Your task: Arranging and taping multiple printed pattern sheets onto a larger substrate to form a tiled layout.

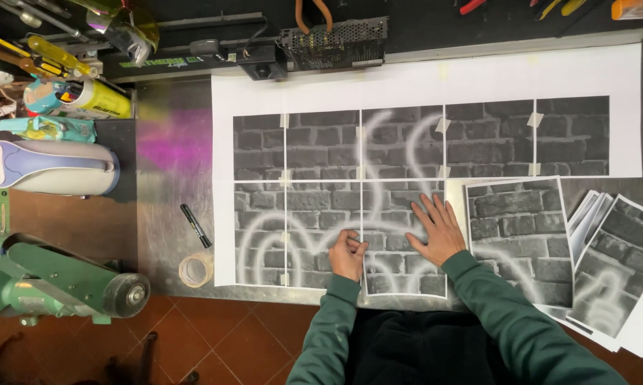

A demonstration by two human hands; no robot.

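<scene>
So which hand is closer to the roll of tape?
The left. The left hand is pinching at the brick-wall sheets, a short way right of the tape roll. The right hand lies flat farther right.

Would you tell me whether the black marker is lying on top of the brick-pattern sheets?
No, the black marker lies on the bare bench left of the taped brick-pattern sheets, near the tape roll.

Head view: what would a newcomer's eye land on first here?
The big grid of taped-together brick-wall prints with white sprayed curves fills the middle of the bench. At its lower edge the right hand lies flat on a sheet while the left hand pinches at a seam beside it. More loose prints are stacked at right; a tape roll lies at left.
</scene>
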